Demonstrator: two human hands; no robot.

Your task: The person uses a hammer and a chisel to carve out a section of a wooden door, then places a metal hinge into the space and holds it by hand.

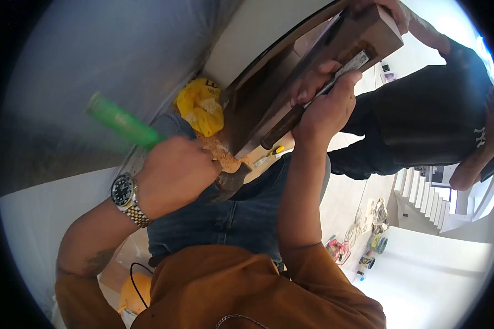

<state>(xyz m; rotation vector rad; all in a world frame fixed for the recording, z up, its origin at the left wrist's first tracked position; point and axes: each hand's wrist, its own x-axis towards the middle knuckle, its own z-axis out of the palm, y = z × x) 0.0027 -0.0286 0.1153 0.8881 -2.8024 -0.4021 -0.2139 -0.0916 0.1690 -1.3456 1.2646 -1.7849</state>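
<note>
My left hand (178, 172), with a watch on its wrist, is closed around a hammer; its green handle (121, 123) is motion-blurred and its dark metal head (233, 183) sits low over my jeans. My right hand (326, 112) grips a chisel, its dark handle (282, 127) pointing down towards me. The silvery chisel blade (352, 64) lies along a brown wooden piece (307, 71), by a cut recess (365, 50) near its end. The hammer head is apart from the chisel handle.
Another person (428, 115) in dark clothes stands at right, a hand (392, 8) on the wood's far end. A yellow bag (201, 107), wood shavings (239, 162) and a yellow-handled tool (271, 155) lie below. Cords (340, 249) and cans (376, 245) are on the floor; stairs (422, 194) rise beyond.
</note>
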